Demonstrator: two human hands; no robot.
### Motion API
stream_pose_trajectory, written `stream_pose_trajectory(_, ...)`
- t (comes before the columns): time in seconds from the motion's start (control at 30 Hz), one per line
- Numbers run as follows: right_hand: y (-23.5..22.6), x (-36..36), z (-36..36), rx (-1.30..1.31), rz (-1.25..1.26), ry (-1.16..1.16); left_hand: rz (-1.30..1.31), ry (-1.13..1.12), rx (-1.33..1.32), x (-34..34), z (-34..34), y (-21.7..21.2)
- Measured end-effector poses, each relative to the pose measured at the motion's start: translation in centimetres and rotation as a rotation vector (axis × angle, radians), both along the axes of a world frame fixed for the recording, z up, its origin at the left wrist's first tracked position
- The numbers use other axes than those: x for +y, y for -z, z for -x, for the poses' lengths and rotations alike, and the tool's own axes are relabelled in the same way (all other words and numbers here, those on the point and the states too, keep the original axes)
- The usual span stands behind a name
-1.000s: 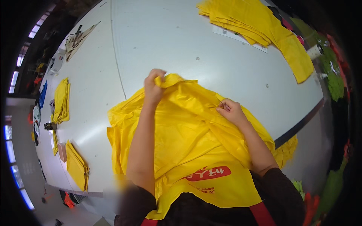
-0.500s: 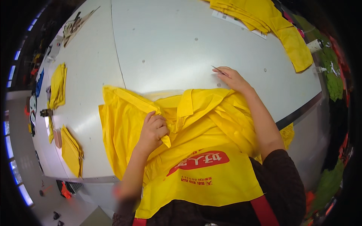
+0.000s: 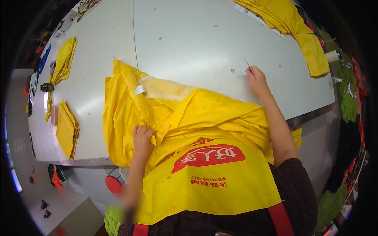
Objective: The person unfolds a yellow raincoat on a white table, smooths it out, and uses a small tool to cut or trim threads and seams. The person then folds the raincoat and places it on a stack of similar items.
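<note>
A yellow garment (image 3: 220, 114) lies bunched across the near edge of the table, its folds spreading from the left side to under my right forearm. My left hand (image 3: 143, 141) is closed on a fold of it near the middle left. Above that hand a small white tag (image 3: 139, 89) and a pale lining panel (image 3: 167, 87) show on the garment. Farther off, my right hand (image 3: 258, 80) is raised over the table, apart from the cloth. Its fingers pinch a thin pointed metal tool (image 3: 247, 63), tip upward; its grip end is hidden.
A pale table (image 3: 189, 47) stretches ahead. Yellow folded cloth (image 3: 303, 43) lies at the far right beside a white thread cone (image 3: 333, 56). More yellow pieces (image 3: 66, 129) rest at the left with a dark jar (image 3: 47, 87). I wear a yellow apron (image 3: 236, 188) with red straps.
My left hand has drawn its fold of the garment leftward and nearer. The white tag and pale lining are now exposed. My right hand has shifted right with the metal tool.
</note>
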State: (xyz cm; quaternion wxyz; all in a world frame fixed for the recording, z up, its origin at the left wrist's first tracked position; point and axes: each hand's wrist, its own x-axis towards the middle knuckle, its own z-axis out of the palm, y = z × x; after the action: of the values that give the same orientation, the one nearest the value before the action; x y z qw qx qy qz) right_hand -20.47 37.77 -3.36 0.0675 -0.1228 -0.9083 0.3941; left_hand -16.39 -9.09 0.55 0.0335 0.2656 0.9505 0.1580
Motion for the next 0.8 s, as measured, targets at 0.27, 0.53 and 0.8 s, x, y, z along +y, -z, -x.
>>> stream_pose_trajectory(0.27, -0.3, -7.9, 0.9, -0.081, 0.480, -0.298, 0.046, 0.129, -0.244, -0.6, 0.4, -1.9)
stream_pose_trajectory(0.53, -2.1, -9.4, -0.7, -0.294, 0.398, -0.252, -0.291, 0.033, -0.332, 10.8, 5.3, -10.4)
stream_pose_trajectory(0.8, -6.4, -9.9, -1.2, -0.190, 0.753, -0.178, -0.641, 0.069, -0.764, 18.3, 8.6, -2.9)
